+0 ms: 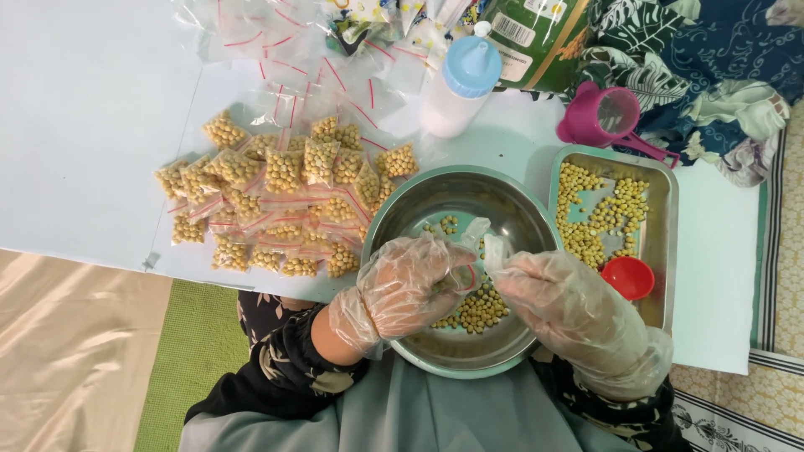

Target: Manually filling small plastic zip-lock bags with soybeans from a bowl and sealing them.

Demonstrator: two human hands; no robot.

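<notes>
Left hand: the left hand [410, 285], in a loose clear plastic glove, hangs over the near rim of the bowl; its grip is pressed together on one side of a small clear zip bag with a red seal line [477, 238].
Right hand: the right hand [557, 293], gloved alike, meets the left over the bowl; its grip pinches the other side of the same bag's mouth.
Bag: held between both hands, above the bowl's middle, mouth upward; whether it holds any beans cannot be told.
Bowl: a round stainless-steel bowl [435, 201] on the near edge of the pale blue desk [84, 125], with yellow round beans [479, 311] heaped at its near side, under the hands.
Tray: a rectangular steel tray [663, 218] just right of the bowl, strewn with more beans; a small red plastic scoop [628, 276] lies in its near corner.
Filled bags: a pile of small sealed bags of beans [285, 201] left of the bowl.
Far items: a magenta plastic measuring cup [599, 117] beyond the tray; a white bottle with a light blue cap [461, 88] beyond the bowl; empty clear zip bags [285, 42] at the far edge.
</notes>
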